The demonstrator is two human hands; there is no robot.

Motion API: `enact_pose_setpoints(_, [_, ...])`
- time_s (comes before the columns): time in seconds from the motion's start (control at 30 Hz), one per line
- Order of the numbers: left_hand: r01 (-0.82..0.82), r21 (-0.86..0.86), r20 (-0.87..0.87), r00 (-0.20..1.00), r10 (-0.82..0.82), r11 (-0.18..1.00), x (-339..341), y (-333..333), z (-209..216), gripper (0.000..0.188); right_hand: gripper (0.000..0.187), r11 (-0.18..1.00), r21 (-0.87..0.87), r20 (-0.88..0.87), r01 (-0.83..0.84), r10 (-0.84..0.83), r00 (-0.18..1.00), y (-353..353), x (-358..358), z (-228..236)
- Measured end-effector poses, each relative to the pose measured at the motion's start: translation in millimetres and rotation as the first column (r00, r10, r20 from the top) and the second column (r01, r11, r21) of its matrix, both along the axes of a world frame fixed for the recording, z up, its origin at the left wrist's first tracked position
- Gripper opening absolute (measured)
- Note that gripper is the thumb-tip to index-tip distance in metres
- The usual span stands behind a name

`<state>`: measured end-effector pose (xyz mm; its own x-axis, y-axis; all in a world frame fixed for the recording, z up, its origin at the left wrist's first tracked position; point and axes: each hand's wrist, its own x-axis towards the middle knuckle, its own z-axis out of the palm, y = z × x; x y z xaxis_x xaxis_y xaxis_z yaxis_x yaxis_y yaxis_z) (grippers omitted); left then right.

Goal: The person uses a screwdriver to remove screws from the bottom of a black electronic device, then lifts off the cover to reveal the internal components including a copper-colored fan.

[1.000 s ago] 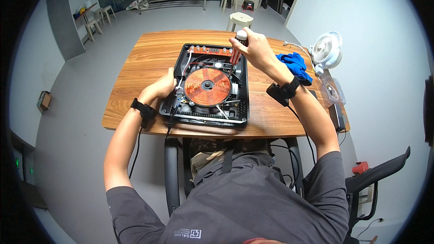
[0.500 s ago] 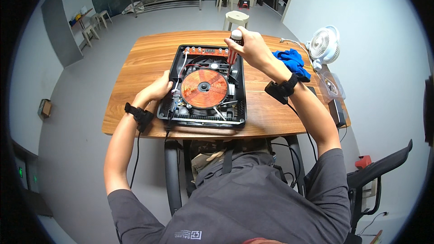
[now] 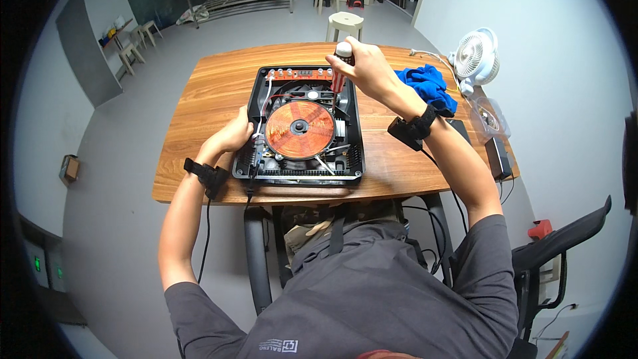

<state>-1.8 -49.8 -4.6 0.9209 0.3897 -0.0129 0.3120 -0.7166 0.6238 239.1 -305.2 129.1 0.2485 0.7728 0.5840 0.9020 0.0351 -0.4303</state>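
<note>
Fingers [image 3: 340, 65] around screwdriver [image 3: 337, 81], apparently beside coil [image 3: 300, 138]

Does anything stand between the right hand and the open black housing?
Only the screwdriver in the right hand, pointing down beside the copper coil; nothing else visible blocks the housing.

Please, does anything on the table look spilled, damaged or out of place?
No spill or clear damage stands out. The blue cloth lies untidily crumpled near the white fan; the small parts of the open appliance are too fine to judge.
</note>
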Motion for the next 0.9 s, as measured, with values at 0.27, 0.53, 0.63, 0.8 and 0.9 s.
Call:
enact_pose_setpoints(0.27, [-0.12,0.267,-0.111,0.982,0.154,0.956,0.2,1.5,-2.4,0.061,0.039,0.999,-0.027,-0.025,0.03,-0.031,0.999,1.5,2.1,0.8])
enact_pose_setpoints(0.53, [-0.091,0.136,-0.149,0.983,0.111,0.987,-1.4,-6.6,11.6,0.062,0.04,0.999,0.0,-0.033,0.042,-0.042,0.999,3.3,7.8,-4.4])
enact_pose_setpoints(0.63, [-0.049,0.13,-0.142,0.988,0.067,0.99,-4.4,-3.3,6.4,0.063,0.041,0.999,0.006,-0.055,0.039,-0.039,0.998,4.1,8.6,-1.9])
enact_pose_setpoints(0.8, [-0.007,0.17,-0.145,0.989,0.032,0.985,-9.7,-7.1,6.6,0.064,0.042,0.998,-0.039,-0.07,0.042,-0.044,0.997,2.7,1.4,10.9])
enact_pose_setpoints(0.9, [-0.053,0.142,-0.223,0.971,0.084,0.988,-7.8,-32.5,33.0,0.061,0.043,0.998,-0.015,-0.043,0.058,-0.059,0.997,0.7,1.0,13.5])
